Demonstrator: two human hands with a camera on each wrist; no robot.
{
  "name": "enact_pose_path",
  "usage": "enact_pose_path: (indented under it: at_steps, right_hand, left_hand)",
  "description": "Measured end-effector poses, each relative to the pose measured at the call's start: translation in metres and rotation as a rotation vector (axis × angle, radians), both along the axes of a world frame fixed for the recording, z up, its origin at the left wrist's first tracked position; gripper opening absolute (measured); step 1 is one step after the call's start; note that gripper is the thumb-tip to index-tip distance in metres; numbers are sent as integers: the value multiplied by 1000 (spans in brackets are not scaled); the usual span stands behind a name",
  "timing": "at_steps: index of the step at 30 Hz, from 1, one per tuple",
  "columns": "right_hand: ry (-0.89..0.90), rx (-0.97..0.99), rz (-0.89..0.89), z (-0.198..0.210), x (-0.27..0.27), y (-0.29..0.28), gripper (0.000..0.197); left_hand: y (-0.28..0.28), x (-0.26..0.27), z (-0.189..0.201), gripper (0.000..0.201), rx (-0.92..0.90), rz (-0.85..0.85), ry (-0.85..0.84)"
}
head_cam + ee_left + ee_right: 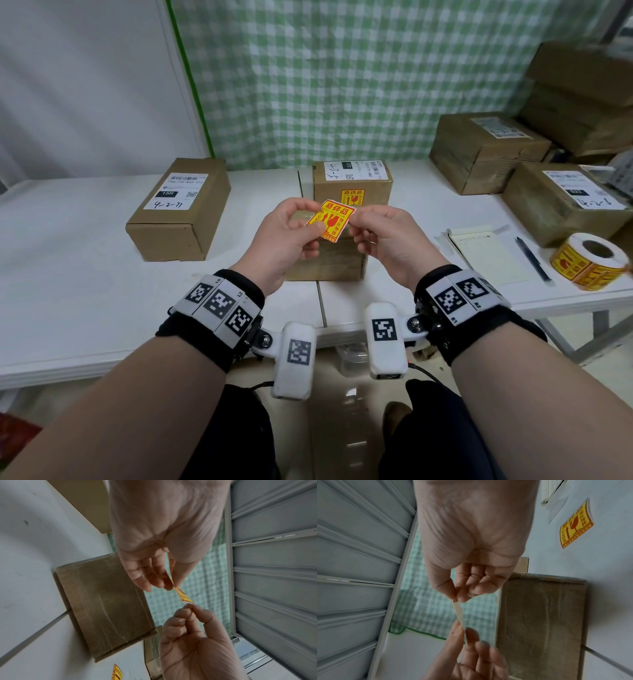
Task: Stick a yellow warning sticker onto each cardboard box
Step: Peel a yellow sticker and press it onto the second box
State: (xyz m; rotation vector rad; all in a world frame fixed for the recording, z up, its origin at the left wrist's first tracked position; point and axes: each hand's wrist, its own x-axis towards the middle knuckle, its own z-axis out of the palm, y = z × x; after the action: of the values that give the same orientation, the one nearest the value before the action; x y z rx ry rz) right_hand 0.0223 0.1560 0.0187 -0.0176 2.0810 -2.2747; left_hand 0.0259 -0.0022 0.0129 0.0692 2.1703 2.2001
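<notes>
Both hands hold one yellow warning sticker [331, 220] with red print in the air above a low cardboard box [337, 258]. My left hand [310, 228] pinches its left edge between thumb and fingers. My right hand [356, 222] pinches its right corner. In the left wrist view the sticker [182, 595] shows edge-on between the two pinches, over the same box [106, 601]. The right wrist view shows the sticker [458, 613] as a thin pale strip. Behind stands a taller box [352, 183] that bears a yellow sticker [352, 197] on its front face.
A box [181, 209] with a white label lies at the left. Several more boxes [486, 150] stand at the right. A sticker roll [591, 262], a notepad [486, 255] and a pen [532, 258] lie at the right on the white table [68, 274].
</notes>
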Motion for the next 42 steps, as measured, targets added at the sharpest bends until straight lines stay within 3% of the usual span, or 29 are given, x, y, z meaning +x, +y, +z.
enact_pose_path:
  at_steps: [6,9,15,21,24,32,36,42]
  right_hand:
    - [49,73,-11,-1,-1,-1,19]
    - [96,112,7,-2,-2,-2,19]
    - [166,226,-18,-2,-2,-5,14]
    - [165,309,7,-1,-4,-2,28]
    - [155,308,5,-2,-3,-2,27]
    - [38,208,-67,0,-6,4,22]
    - [32,171,18,-2,-5,6,9]
    - [92,255,23,-6,-4,4,22]
  left_hand:
    - [4,3,7,8,-223,-6,147]
    - [7,3,13,9,-286,-8,174]
    - [8,-1,19,12,-598,15,288]
    - [8,-1,23,13,-755,-5,367]
    - [8,-4,19,12,-722,0,361]
    - [6,-10,13,13,-355,51,149]
    - [6,-14,9,13,-324,28,116]
    - [10,-13,7,15,-257,-40,67]
